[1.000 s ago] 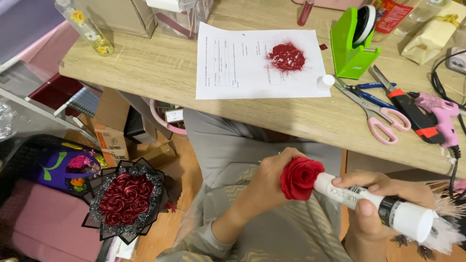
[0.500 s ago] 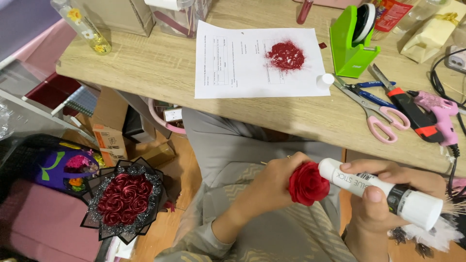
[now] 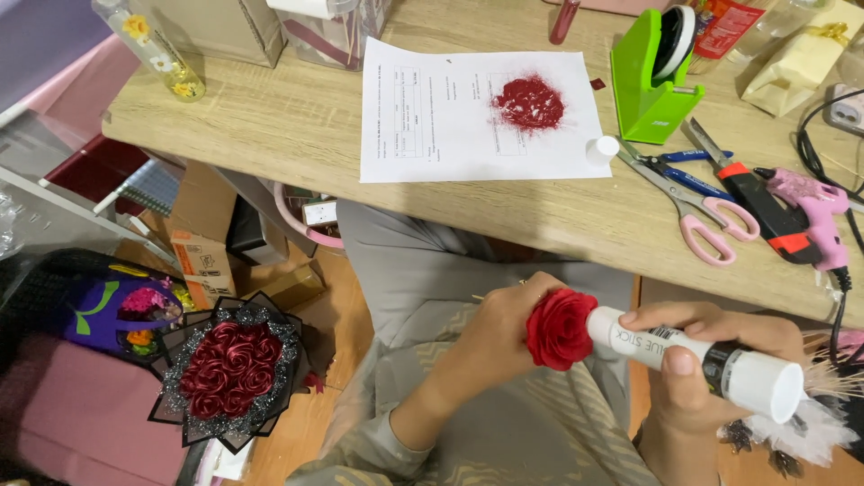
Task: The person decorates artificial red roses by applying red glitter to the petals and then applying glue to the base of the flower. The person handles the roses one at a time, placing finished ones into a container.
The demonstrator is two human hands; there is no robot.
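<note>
1. The person sits at a wooden table (image 3: pixel 270 117) and works over the lap. The left hand (image 3: pixel 499 328) is clenched around the base of a red rose (image 3: pixel 561 328), with the bloom facing right.
2. The right hand (image 3: pixel 711 360) grasps a white glue stick (image 3: pixel 693 355), and its open tip touches the petals of the rose.
3. The cap (image 3: pixel 601 149) of the glue stick stands on the table, at the corner of a sheet of paper (image 3: pixel 450 117).
4. On that paper lies a heap of red glitter (image 3: pixel 528 102). It is well apart from the rose, and I see no sparkle on the petals, so I judge the gluing is under way and the glitter comes after.
5. On the floor to the left stands a finished bouquet (image 3: pixel 229 369) of red roses in black wrap.
6. Scissors (image 3: pixel 693 193), a pink glue gun (image 3: pixel 810 211) and a green tape dispenser (image 3: pixel 652 76) lie unused on the table.
</note>
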